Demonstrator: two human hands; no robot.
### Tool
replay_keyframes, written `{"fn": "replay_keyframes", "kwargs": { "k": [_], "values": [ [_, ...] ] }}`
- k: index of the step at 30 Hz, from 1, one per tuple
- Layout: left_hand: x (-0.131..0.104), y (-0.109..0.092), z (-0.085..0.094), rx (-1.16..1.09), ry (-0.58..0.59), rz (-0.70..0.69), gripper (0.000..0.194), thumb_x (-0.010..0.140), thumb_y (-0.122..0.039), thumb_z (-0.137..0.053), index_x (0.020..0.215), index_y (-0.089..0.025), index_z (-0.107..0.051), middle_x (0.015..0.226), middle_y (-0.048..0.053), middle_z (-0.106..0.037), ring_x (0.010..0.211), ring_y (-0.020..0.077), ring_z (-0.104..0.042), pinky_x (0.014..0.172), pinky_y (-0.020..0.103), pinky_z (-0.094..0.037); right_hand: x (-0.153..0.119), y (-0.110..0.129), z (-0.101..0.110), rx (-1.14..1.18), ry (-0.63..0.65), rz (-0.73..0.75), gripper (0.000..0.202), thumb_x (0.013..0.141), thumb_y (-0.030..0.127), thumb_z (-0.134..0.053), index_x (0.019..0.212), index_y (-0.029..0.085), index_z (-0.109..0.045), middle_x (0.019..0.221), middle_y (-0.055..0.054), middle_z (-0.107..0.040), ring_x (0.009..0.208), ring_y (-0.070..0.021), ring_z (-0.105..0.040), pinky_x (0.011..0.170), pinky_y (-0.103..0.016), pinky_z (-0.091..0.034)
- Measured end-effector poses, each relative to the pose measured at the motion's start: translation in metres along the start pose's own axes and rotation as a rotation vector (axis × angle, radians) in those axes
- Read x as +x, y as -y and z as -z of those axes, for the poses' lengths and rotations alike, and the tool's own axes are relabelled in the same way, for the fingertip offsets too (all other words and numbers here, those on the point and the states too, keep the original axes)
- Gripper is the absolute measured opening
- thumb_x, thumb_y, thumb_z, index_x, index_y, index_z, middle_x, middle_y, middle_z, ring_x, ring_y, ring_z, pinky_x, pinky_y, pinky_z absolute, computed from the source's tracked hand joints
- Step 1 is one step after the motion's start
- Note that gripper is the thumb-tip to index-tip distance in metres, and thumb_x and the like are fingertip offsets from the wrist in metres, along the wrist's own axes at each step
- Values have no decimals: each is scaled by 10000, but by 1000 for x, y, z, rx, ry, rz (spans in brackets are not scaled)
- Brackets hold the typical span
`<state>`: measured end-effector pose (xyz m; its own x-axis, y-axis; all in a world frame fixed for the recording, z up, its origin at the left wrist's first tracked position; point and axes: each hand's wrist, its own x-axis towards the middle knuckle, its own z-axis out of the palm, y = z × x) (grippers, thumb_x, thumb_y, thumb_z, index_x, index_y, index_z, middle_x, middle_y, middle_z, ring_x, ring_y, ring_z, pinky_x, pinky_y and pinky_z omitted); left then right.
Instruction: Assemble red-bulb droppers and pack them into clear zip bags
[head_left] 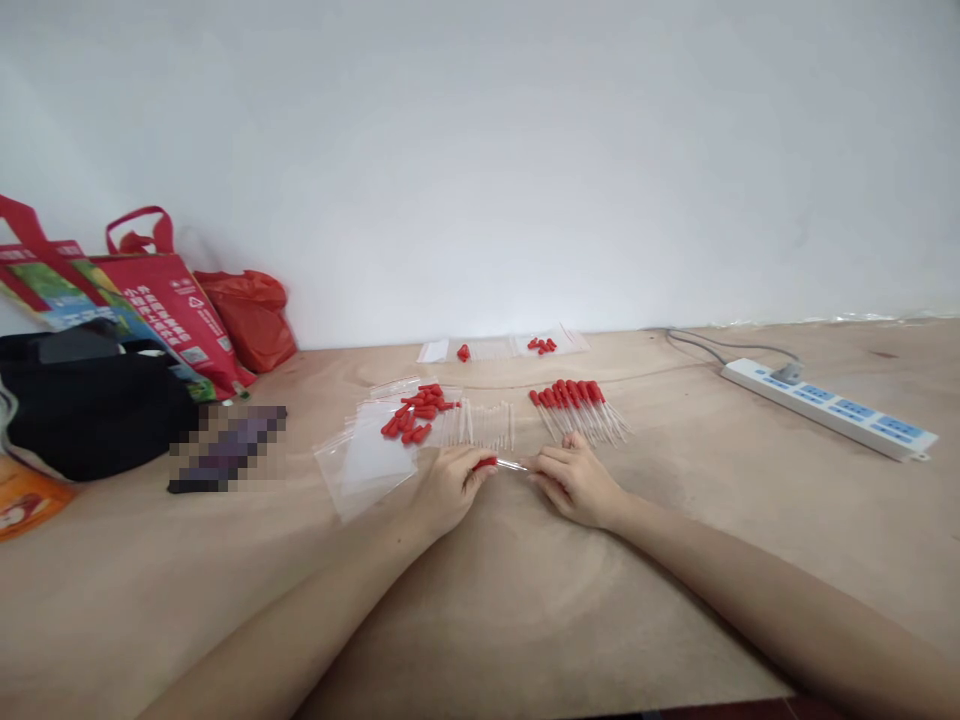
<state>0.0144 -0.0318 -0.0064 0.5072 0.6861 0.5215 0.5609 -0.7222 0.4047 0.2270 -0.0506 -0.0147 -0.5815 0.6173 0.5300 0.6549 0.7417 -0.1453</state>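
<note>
1. Joining, apparently: left hand [448, 490] pinches small red rubber bulb [487, 462]; right hand's [574, 484] fingertips pinch slim clear tube [511, 465], its end at the bulb, over pale wooden table [525, 620].
2. Seating it would call for straight alignment, gentle pressure.

The counter [660, 600] has a pale wood-grain top; on it lie clear plastic bags [379, 445] with loose red bulbs [420, 405], thin clear tubes [487, 425] beside them, and a fanned row of red-topped tubes [581, 405]; a white power strip [829, 408] lies to the right; a black bag [97, 410] and red shopping bags [176, 310] stand at the left.
</note>
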Motion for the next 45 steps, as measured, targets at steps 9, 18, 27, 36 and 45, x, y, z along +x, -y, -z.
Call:
{"fn": "replay_keyframes", "kwargs": {
  "k": [9, 18, 27, 36, 45],
  "values": [
    [-2, -3, -1, 38, 101, -117, 188, 863, -253, -423, 826, -178, -591, 769, 12, -661, 729, 137, -588, 742, 311, -343, 3, -12, 4, 78, 55, 16, 214, 856, 218, -403, 960, 208, -589, 752, -13, -623, 643, -114, -499, 668, -292, -192],
    [-3, -8, -1, 76, 130, -146, 196, 860, -224, -394, 799, -165, -571, 748, 18, -643, 709, 133, -570, 756, 313, -341, 4, 2, 3, 7, 46, -3, 220, 829, 167, -368, 800, 162, -586, 702, -23, -600, 589, -111, -443, 649, -298, -185],
    [-3, -14, -1, 83, 102, -225, 158, 848, -186, -401, 799, -164, -549, 751, 7, -643, 702, 119, -569, 771, 302, -333, 7, 9, -2, 130, 75, -62, 246, 855, 189, -325, 774, 156, -554, 685, -18, -596, 592, -109, -455, 640, -276, -205],
    [4, -4, 6, 218, 53, -260, 169, 864, -223, -396, 863, -200, -564, 768, -7, -651, 729, 129, -563, 861, 351, -247, 16, 13, 7, -65, 122, -77, 223, 846, 262, -407, 761, 182, -597, 719, -36, -604, 739, -152, -473, 646, -292, -214],
    [11, 36, 33, 523, -211, 296, 144, 721, -227, -526, 856, -189, -565, 901, 54, -605, 878, 237, -504, 781, 346, -350, 38, -30, -3, -222, -49, -738, 237, 813, 297, -399, 878, 181, -595, 781, -65, -640, 789, -197, -543, 691, -304, -272]
  ]
}}
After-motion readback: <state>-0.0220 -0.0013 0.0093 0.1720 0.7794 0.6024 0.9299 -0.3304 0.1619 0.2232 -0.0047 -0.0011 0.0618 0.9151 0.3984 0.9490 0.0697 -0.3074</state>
